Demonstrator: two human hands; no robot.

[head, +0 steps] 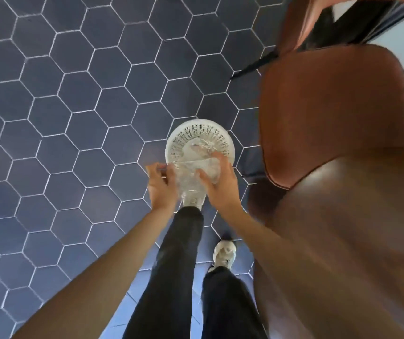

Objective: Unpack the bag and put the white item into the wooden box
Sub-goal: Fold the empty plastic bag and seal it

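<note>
Head cam looks straight down at blue hex tiles. Mid-frame, the white basket [199,140] sits partly inside a clear plastic bag [191,178], held above the floor, w/ both hands working the plastic. Left hand [160,187] pinches the bag edge, fingers closed on it; right hand [220,185] clamps the bag on the other side. Basket looks abt half out, so unpacking is underway, not done. No wooden box I can pick out; brown chair [338,113] fills the right of frame. Prob still left: strip the bag, find the box, drop the basket in.
</note>
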